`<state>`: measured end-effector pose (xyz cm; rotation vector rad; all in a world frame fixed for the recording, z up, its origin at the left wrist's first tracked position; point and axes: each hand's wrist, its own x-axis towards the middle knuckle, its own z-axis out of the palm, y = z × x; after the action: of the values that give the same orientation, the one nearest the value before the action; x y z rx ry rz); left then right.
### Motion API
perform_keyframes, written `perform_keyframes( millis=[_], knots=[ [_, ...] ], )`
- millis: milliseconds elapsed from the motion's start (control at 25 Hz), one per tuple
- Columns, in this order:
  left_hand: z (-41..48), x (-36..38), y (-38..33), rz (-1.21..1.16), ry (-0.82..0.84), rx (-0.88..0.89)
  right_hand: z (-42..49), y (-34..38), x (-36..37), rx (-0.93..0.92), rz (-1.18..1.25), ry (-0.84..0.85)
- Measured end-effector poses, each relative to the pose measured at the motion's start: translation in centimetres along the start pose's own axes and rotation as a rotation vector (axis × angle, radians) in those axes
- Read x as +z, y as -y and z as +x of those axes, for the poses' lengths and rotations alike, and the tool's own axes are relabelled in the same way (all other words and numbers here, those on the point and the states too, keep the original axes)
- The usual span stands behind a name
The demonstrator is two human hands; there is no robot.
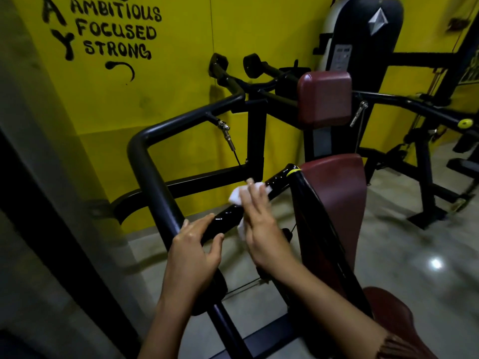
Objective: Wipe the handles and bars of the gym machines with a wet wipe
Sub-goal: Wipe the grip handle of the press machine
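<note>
A glossy black handle [225, 218] with a yellow ring near its far end slants up from the machine's thick black bar [153, 174]. My left hand [193, 252] grips the handle's lower end, fingers curled over it and thumb underneath. My right hand [259, 224] holds a white wet wipe [237, 195] wrapped around the middle of the handle, fingers laid over it. Part of the wipe hangs below the handle, under my palm.
The machine's maroon back pad [337, 203], head pad [324, 97] and seat [388, 314] stand right of the handle. A yellow wall [168, 73] with black lettering is behind. More black frames [425, 177] fill the right, over a shiny grey floor [414, 255].
</note>
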<state>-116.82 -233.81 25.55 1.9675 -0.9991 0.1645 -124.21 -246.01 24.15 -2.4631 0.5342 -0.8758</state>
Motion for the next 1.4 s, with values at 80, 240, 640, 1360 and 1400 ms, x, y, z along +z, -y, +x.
perform_keyframes(
  millis=[80,240,640,1360,1400],
  knots=[
    [-0.1,-0.1,-0.2,-0.009,-0.011,0.007,1.1,-0.5,-0.8,0.106,0.03,-0.145],
    [-0.1,-0.2,-0.3,-0.011,-0.004,0.008,-1.3,2.6,1.4,0.199,0.261,-0.079],
    [0.0,0.2,0.6,-0.052,-0.012,0.051,1.4,3.8,0.1,0.758,0.665,-0.344],
    [0.2,0.8,1.5,0.074,0.032,0.135,2.2,0.5,-1.7,0.041,-0.298,0.048],
    [0.1,0.8,1.5,0.107,0.045,0.152,1.4,1.2,-0.3,-0.063,-0.263,0.108]
  ],
)
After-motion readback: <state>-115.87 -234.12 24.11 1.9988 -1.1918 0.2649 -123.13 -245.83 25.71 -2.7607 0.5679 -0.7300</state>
